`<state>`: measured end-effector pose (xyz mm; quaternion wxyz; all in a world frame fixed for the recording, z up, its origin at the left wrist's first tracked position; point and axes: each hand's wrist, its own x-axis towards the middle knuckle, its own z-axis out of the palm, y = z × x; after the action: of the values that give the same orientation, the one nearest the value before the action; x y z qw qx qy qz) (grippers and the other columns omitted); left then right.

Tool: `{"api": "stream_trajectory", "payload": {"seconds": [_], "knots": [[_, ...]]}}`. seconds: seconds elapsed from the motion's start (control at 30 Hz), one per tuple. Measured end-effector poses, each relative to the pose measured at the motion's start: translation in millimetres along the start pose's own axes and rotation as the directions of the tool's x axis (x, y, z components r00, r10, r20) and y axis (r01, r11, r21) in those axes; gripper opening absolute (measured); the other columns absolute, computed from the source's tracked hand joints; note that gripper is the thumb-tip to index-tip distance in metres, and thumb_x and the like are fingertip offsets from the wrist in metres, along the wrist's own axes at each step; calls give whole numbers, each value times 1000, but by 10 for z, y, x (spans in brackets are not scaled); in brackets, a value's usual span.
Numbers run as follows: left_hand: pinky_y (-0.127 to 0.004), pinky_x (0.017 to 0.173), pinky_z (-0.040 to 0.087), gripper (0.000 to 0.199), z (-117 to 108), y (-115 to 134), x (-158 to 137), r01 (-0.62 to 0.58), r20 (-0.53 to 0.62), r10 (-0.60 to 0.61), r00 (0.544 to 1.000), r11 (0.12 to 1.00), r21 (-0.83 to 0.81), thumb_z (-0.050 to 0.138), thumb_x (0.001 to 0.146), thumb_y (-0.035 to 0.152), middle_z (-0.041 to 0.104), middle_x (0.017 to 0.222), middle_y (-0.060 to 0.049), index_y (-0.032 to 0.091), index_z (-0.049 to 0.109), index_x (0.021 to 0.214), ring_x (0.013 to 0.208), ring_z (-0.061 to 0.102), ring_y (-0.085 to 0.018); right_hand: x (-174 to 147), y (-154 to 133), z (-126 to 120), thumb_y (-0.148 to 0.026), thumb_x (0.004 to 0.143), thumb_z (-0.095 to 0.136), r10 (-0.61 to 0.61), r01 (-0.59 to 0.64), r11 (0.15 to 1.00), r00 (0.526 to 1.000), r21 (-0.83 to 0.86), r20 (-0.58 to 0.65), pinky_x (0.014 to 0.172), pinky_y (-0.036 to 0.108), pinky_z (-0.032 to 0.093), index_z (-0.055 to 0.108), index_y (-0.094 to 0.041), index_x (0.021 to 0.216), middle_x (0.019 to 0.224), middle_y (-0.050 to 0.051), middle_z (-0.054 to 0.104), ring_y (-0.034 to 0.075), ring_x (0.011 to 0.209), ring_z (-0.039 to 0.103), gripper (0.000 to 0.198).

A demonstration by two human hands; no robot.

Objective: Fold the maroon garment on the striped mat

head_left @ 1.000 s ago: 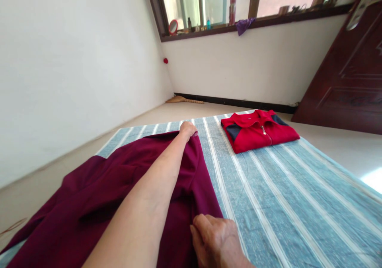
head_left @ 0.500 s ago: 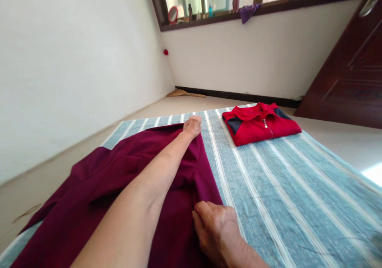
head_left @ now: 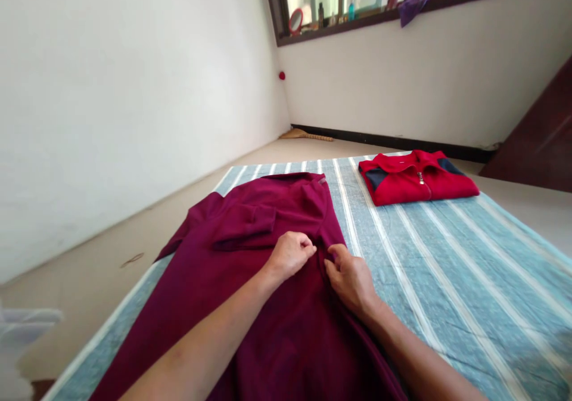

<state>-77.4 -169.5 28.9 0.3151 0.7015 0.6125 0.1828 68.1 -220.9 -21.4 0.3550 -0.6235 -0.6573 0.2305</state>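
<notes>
A maroon long-sleeved top (head_left: 241, 288) lies spread over the blue-and-white striped cloth, reaching past the bottom of the view. One of its sleeves (head_left: 250, 225) is folded across the upper part. My left hand (head_left: 292, 255) rests low over the middle of the top, fingers curled into a pinch; whether fabric is between them is hidden. Close beside it, my right hand (head_left: 352, 277) grips the top's right edge between thumb and fingers. A small greyish detail shows at the top's far right corner.
A folded red jacket (head_left: 420, 177) with dark shoulder patches sits at the far right of the striped cloth (head_left: 429, 270). A broom (head_left: 308, 134) lies on the floor by the wall. Bottles and a round mirror (head_left: 295, 21) stand on the windowsill. A dark red door (head_left: 536, 139) is at right.
My left hand has let go of the top's far edge and come back near my right hand. My right hand has moved forward along the right edge. The view has swung left.
</notes>
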Motion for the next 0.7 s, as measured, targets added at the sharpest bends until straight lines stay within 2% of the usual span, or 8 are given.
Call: {"api": "stream_trajectory", "payload": {"seconds": [0.07,0.1,0.17,0.3,0.43,0.57,0.7], "knots": [[-19,42,34,15,97,13,-82,206,51,-200,978,955,-213,59,77,20,59,53,1,16,60,63,46,56,-11,19,29,3,-25,84,50,23,-23,1000,1000,9,-14,53,23,31,59,-16,107,59,-2,58,14,52,53,26],[-18,40,32,14,130,31,-94,271,71,-262,962,917,-293,59,77,19,59,54,1,15,60,64,45,55,-10,30,42,2,-25,83,51,28,-28,999,1000,23,-11,53,24,31,59,-16,107,56,-3,56,14,51,51,27],[-17,38,30,13,167,73,-83,323,77,-318,945,866,-382,59,78,18,61,56,0,14,60,66,43,55,-9,52,66,-2,-25,81,53,33,-32,998,999,56,-6,53,24,33,61,-16,103,55,-3,56,15,52,52,25],[-18,36,26,14,178,130,-10,342,69,-348,935,834,-433,60,77,17,60,55,-1,13,59,64,40,54,-9,90,94,-13,-25,79,52,38,-37,994,999,103,-5,56,24,36,65,-17,86,61,1,61,16,58,56,16],[-17,35,24,16,218,144,39,345,52,-368,928,801,-489,61,75,17,60,53,-1,12,57,60,38,52,-8,105,100,-21,-25,80,48,45,-46,991,999,128,13,51,24,34,61,-19,71,56,0,58,15,52,53,17],[-18,33,19,18,296,143,60,297,-20,-366,931,786,-541,61,72,14,55,48,1,13,53,55,33,43,-6,113,100,-29,-23,79,46,66,-69,985,997,157,27,47,23,33,61,-19,72,51,-1,57,13,46,51,17],[-17,34,18,3,364,139,64,224,-107,-357,928,764,-604,57,70,11,52,49,5,14,58,69,34,40,-5,116,104,-36,-21,78,44,79,-84,981,996,177,34,46,23,33,60,-19,72,51,-1,58,13,44,51,18]]}}
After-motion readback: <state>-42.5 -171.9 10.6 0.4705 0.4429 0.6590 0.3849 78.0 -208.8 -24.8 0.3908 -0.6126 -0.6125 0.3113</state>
